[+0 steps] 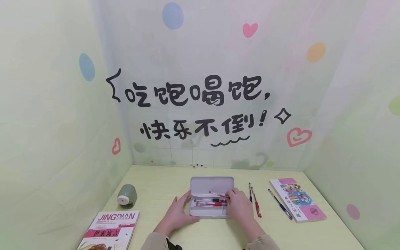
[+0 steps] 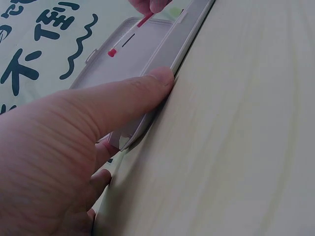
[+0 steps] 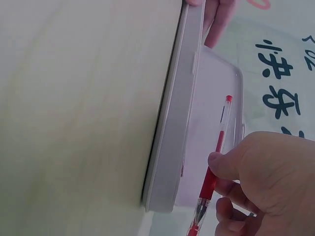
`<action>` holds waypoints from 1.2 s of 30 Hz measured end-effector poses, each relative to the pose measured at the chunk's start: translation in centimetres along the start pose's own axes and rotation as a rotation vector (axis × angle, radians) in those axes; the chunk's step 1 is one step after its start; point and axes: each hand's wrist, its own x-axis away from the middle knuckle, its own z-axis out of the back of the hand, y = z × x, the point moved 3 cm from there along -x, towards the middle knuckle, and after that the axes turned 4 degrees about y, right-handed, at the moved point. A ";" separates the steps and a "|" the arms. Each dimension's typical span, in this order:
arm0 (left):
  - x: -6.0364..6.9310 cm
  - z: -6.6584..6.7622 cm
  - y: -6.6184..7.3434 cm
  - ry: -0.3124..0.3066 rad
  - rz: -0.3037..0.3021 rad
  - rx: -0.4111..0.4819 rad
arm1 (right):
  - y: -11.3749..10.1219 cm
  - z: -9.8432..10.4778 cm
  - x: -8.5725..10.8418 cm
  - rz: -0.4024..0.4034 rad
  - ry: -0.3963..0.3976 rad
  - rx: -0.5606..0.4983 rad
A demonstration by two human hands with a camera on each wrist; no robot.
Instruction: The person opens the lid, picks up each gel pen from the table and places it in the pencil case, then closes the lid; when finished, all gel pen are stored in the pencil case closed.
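A pale pencil case (image 1: 212, 185) lies on the table with its lid raised at the back. My left hand (image 1: 178, 213) grips the left end of it, thumb (image 2: 147, 88) on the front edge and fingers round the far side. Over the case's right part, my right hand (image 1: 240, 208) pinches a red pen (image 3: 209, 182) between thumb and fingers. The pen slants above the case, its clear end with a red plug pointing left. Inside the case lie a black pen (image 1: 215, 200) and a red pen (image 1: 218, 204).
Right of the case lie a blue pen (image 1: 250, 194), a red pen (image 1: 255, 201) and a dark blue pen (image 1: 280, 204), near a pink-and-white book (image 1: 298, 199). A grey-green pencil sharpener (image 1: 128, 194) and another book (image 1: 109, 222) are at left. Printed curtains enclose the table.
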 end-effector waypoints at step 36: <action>-0.1 0.0 -0.1 0.002 -0.013 0.011 | -3.0 -3.0 -0.2 0.104 -0.053 -0.021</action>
